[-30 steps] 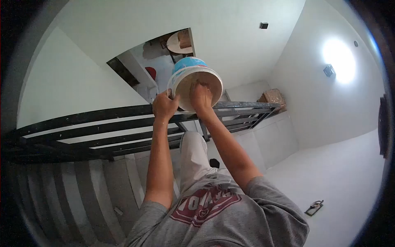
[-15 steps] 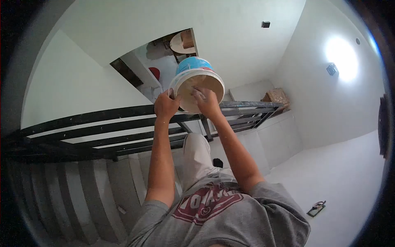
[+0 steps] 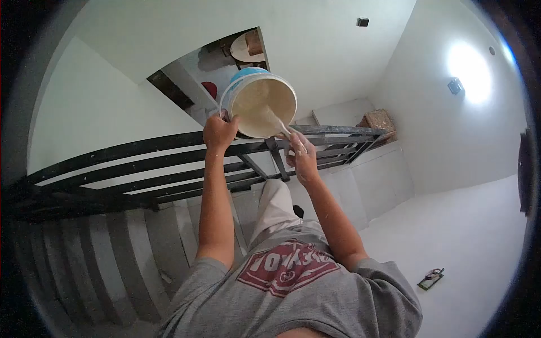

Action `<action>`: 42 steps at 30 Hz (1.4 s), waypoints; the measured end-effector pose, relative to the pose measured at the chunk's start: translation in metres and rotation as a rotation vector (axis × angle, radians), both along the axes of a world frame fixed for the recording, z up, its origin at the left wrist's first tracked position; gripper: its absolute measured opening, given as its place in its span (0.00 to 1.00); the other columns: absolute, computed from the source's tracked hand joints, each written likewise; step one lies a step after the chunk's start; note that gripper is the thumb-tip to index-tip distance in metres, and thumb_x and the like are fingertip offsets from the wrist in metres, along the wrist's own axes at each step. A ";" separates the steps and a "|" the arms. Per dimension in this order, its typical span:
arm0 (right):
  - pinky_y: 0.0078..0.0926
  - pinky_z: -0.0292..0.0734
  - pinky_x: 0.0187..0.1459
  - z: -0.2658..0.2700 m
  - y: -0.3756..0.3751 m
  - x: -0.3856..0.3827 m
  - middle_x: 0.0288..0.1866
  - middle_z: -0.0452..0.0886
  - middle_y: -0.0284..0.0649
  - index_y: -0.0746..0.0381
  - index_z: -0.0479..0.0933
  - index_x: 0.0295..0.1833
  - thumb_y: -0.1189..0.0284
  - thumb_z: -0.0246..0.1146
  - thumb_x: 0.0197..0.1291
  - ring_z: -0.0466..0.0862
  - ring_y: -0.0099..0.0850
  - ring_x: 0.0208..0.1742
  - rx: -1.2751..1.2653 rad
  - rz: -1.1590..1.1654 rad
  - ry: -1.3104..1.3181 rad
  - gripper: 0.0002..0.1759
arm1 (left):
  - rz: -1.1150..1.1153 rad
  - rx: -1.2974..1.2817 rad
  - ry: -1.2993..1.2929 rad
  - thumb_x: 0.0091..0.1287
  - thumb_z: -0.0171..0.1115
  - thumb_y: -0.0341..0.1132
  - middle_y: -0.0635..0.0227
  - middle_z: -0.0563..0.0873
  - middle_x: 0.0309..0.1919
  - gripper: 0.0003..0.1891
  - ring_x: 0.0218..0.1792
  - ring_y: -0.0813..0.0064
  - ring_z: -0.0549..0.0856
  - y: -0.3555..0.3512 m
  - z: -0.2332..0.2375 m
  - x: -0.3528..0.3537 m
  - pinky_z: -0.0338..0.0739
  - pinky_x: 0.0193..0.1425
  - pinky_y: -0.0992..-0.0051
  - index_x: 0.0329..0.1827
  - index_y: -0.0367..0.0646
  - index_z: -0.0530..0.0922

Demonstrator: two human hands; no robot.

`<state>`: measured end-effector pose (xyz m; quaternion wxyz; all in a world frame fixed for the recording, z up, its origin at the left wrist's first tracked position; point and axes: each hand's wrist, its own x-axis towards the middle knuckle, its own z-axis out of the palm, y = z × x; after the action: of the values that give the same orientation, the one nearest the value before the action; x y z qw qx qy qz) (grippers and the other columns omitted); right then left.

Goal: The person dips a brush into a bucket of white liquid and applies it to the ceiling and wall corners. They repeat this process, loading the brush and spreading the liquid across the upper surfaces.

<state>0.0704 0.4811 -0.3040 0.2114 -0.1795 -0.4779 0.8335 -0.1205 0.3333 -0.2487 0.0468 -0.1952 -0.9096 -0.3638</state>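
My left hand (image 3: 220,133) is closed on the lower left rim of a white and blue bucket (image 3: 224,101), which is tipped so that its mouth faces me. Pale residue coats the inside of the bucket. In the closed fingers of my right hand (image 3: 302,155) is a slim, whitish-coated tool (image 3: 277,123). Its far end reaches into the bucket mouth, near the inner wall. Whether that end is a brush or a blade I cannot make out. Whitish smears cover my right fingers.
A black metal railing (image 3: 163,156) runs just below the bucket, with stairs (image 3: 132,259) at lower left. Beyond it, an opening shows a lower floor with a round table (image 3: 241,49). A brown wrapped box (image 3: 378,121) sits right; a trowel-like float (image 3: 431,279) lies lower right.
My right hand has drawn back out of the bucket, down and to the right, bringing the tool into sight. The bucket and my left hand have shifted slightly up and left.
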 end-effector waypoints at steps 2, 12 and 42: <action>0.12 0.62 0.24 -0.010 0.001 -0.002 0.45 0.88 0.34 0.66 0.77 0.65 0.60 0.55 0.77 0.69 0.12 0.27 0.041 0.010 -0.023 0.23 | 0.010 -0.045 0.003 0.56 0.69 0.48 0.52 0.87 0.25 0.18 0.30 0.51 0.88 0.000 0.002 0.001 0.80 0.38 0.55 0.32 0.37 0.85; 0.12 0.62 0.22 -0.011 0.009 0.012 0.49 0.87 0.37 0.65 0.76 0.64 0.59 0.55 0.76 0.72 0.14 0.27 -0.074 0.037 -0.021 0.23 | 0.017 -0.017 0.003 0.56 0.69 0.47 0.51 0.85 0.24 0.18 0.28 0.51 0.86 0.001 0.006 0.002 0.79 0.36 0.54 0.29 0.37 0.83; 0.24 0.70 0.24 -0.010 0.021 0.028 0.30 0.77 0.32 0.60 0.77 0.48 0.61 0.59 0.64 0.76 0.25 0.25 -0.365 -0.090 0.106 0.15 | 0.082 -0.073 -0.023 0.67 0.60 0.53 0.46 0.86 0.32 0.25 0.38 0.44 0.86 -0.003 -0.002 0.020 0.78 0.43 0.52 0.39 0.34 0.83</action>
<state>0.0985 0.5017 -0.3143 0.2375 -0.1918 -0.2985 0.9043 -0.1007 0.3305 -0.2506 0.0443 -0.1551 -0.9299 -0.3305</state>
